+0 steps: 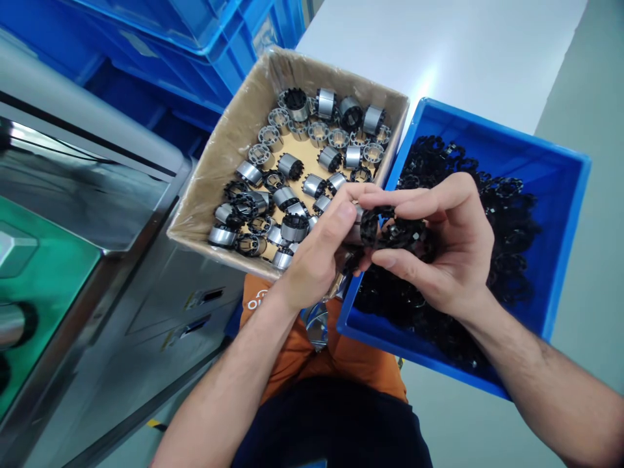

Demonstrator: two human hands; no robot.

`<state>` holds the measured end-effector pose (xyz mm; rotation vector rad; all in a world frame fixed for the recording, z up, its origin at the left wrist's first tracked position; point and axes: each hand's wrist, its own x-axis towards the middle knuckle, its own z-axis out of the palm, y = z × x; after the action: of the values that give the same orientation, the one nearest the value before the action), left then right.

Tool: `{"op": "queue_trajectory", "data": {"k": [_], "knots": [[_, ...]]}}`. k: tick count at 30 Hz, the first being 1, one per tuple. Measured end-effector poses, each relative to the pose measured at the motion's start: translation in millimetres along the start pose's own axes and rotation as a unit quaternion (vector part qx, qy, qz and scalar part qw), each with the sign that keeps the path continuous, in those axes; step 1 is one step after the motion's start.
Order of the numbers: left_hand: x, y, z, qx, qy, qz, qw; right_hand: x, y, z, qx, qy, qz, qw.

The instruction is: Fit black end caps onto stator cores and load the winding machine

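Observation:
My left hand is closed around a silver motor stator core, a short metal cylinder with a black toothed rim on its right end. Opposite it, my right hand pinches a black plastic ring between thumb and fingers. The two parts meet or nearly meet end to end; fingers hide the exact contact. Both hands are above the gap between a cardboard box on the left and a blue bin on the right. Many silver cores with black ends lie in the box, and dark plastic rings fill much of the bin.
Blue crates are stacked behind the box at the upper left. A grey metal machine with a green panel stands along the left. A white tabletop extends behind the bin. My orange-clad legs are below.

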<state>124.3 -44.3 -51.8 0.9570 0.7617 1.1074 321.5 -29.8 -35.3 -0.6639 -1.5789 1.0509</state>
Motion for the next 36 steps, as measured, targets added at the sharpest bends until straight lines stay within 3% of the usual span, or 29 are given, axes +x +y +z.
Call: {"op": "queue_trajectory", "data": {"k": [6,10,16,19,25,31,36], "knots": [[1.9,-0.2,-8.2,0.039,0.004,0.026,0.999,3.8,-9.7,-9.0,-0.13,-0.035,-0.012,0.991],[7.1,0.0,-10.7,0.07,0.019,0.074,0.995,7.5,-14.9,-11.9,-0.202,-0.027,-0.033,0.979],[12.5,4.2,-6.4,0.15,0.033,0.137,0.979,8.6,-13.3,-8.2,-0.068,-0.028,0.07,0.995],[11.4,3.1,-5.2,0.121,0.017,0.146,0.982,9.7,-14.0,-7.0,-0.001,-0.023,0.118,0.993],[5.4,4.2,-3.8,-0.021,0.001,0.025,0.999,5.5,-14.1,-3.8,0.068,0.027,0.19,0.979],[-1.1,3.1,-3.6,0.019,-0.039,0.009,0.999,1.4,-9.6,-0.1,-0.123,0.072,0.07,0.987],[-6.8,1.8,-4.4,0.052,-0.028,0.017,0.998,-0.3,-8.2,2.5,-0.192,0.082,0.018,0.978]]}}
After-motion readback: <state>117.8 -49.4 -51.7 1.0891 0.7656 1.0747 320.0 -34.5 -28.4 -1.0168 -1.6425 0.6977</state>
